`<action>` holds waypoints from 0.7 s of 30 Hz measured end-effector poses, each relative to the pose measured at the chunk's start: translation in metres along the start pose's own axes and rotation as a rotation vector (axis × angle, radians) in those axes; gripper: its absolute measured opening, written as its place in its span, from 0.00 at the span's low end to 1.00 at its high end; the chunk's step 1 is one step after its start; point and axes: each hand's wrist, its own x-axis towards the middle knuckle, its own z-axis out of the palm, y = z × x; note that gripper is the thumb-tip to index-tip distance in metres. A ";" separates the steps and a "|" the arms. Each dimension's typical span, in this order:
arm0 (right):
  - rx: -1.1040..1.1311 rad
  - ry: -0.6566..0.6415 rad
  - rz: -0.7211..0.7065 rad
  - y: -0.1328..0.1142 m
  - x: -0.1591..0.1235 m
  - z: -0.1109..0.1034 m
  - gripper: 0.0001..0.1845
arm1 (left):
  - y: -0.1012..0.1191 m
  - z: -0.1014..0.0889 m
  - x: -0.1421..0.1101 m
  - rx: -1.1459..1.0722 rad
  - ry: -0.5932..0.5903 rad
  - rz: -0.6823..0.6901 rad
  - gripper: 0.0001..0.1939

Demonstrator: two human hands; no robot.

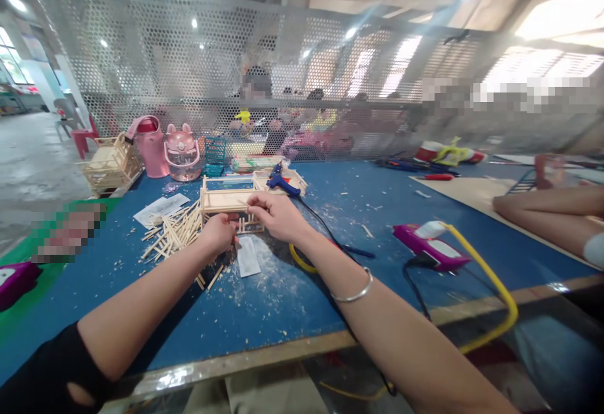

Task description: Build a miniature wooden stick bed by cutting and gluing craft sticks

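Observation:
A small model built of thin wooden sticks (224, 199) stands on the blue table, with railings and a flat panel. My left hand (219, 233) is closed at its lower front edge, fingers curled against the frame. Above the panel, my right hand (272, 211) pinches a thin wooden stick (242, 202) between thumb and forefinger. Just behind that hand, a blue glue gun (285, 182) rests on the model's right part. A pile of loose sticks (177, 236) lies left of the model. Close to my left fingertips is a white paper packet (248, 257).
A pink flask (151, 150), a clear pink-lidded bottle (182, 156) and another stick model (111, 165) stand at back left. A purple power strip (429, 247) with a yellow cable lies right. Perforated metal mesh (189, 68) borders the back. Another person's arm (547, 212) rests far right.

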 end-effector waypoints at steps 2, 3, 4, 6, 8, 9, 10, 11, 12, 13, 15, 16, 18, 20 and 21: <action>-0.101 -0.010 -0.040 0.004 -0.007 0.004 0.05 | -0.001 -0.001 0.001 -0.026 -0.015 0.009 0.12; -0.138 -0.011 -0.052 0.005 -0.010 0.004 0.05 | 0.000 -0.001 0.002 -0.044 -0.027 0.012 0.12; -0.175 -0.011 -0.062 0.007 -0.011 0.004 0.06 | 0.000 -0.002 0.001 -0.065 -0.041 0.012 0.11; -0.260 -0.014 -0.084 0.009 -0.012 0.003 0.06 | 0.002 -0.004 0.001 -0.110 -0.071 0.000 0.10; -0.340 -0.018 -0.101 0.009 -0.012 0.004 0.06 | 0.003 -0.006 0.000 -0.158 -0.092 -0.015 0.09; -0.374 -0.021 -0.106 0.008 -0.011 0.006 0.07 | 0.003 -0.007 0.000 -0.182 -0.100 -0.019 0.09; -0.403 -0.021 -0.107 0.008 -0.011 0.007 0.07 | 0.002 -0.008 0.001 -0.207 -0.108 -0.018 0.09; -0.427 -0.023 -0.105 0.007 -0.011 0.009 0.08 | 0.002 -0.008 0.002 -0.230 -0.118 -0.014 0.10; -0.447 -0.031 -0.100 0.006 -0.010 0.011 0.09 | 0.001 -0.009 0.003 -0.251 -0.130 -0.009 0.10; -0.464 -0.042 -0.094 0.006 -0.010 0.013 0.09 | 0.000 -0.009 0.003 -0.268 -0.146 -0.006 0.10; -0.496 -0.067 -0.076 0.005 -0.011 0.017 0.10 | -0.001 -0.009 0.004 -0.292 -0.177 -0.003 0.10; -0.512 -0.079 -0.066 0.005 -0.011 0.018 0.10 | -0.001 -0.009 0.003 -0.300 -0.189 -0.001 0.09; -0.539 -0.095 -0.048 0.005 -0.011 0.021 0.11 | -0.001 -0.008 0.002 -0.312 -0.196 0.007 0.10; -0.559 -0.101 -0.033 0.005 -0.012 0.022 0.12 | 0.000 -0.008 0.001 -0.321 -0.190 0.017 0.10; -0.568 -0.104 -0.026 0.005 -0.012 0.023 0.12 | 0.000 -0.007 0.000 -0.323 -0.188 0.018 0.10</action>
